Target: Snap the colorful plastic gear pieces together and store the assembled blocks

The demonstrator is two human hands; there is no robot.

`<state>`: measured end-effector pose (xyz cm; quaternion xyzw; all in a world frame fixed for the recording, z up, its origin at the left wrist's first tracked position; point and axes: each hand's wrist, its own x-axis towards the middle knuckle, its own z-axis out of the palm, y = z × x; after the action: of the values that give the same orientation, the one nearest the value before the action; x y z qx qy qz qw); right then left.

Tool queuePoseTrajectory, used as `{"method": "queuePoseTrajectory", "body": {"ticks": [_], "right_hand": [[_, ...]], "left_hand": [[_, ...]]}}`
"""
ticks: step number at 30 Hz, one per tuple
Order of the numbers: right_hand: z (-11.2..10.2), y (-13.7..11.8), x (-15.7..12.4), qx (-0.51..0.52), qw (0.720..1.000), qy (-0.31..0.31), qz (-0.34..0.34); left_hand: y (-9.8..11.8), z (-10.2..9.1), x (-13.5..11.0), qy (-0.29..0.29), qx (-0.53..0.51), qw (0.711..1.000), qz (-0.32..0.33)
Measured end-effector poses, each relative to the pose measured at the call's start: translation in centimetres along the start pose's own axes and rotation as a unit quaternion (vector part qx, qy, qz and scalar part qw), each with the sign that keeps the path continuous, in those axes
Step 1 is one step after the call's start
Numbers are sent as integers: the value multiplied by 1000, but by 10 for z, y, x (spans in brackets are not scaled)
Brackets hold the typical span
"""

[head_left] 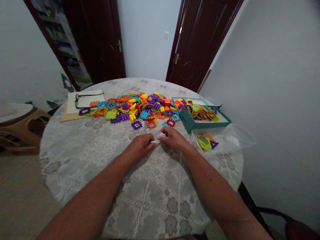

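Observation:
Over the near middle of the round table [145, 200], my left hand [141, 146] and my right hand [172, 137] meet almost fingertip to fingertip. Between them is a small, thin white piece [155, 142], with one end pinched in my left fingers and a white part also in my right fingers. It looks like crumpled strips, but its exact kind is too small to tell. Just beyond my hands spreads a heap of colourful plastic building pieces [145, 115], many of them gear-edged. A purple window-like piece [136, 125] and a red piece [171, 123] lie closest to my fingers.
Right of the heap, a teal box [207, 124] holds many flat pieces in rows. In front of it sits a clear plastic container [220, 133] with a few pieces inside. Eyeglasses [77, 100] rest on papers [71, 103] at the left. A wooden chair [25, 126] stands beyond the left edge.

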<state>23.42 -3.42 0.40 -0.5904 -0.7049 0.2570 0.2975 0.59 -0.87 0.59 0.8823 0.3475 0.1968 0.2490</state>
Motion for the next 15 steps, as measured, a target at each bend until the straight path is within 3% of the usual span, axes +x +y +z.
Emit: {"method": "queuePoseTrajectory", "body": {"ticks": [10, 15], "right_hand": [[1, -14, -8, -1, 993, -99, -61], [14, -23, -9, -17, 994, -72, -85]], "left_hand": [[-2, 0, 2, 31, -8, 999, -20], [0, -1, 2, 46, -20, 998, -39]]}}
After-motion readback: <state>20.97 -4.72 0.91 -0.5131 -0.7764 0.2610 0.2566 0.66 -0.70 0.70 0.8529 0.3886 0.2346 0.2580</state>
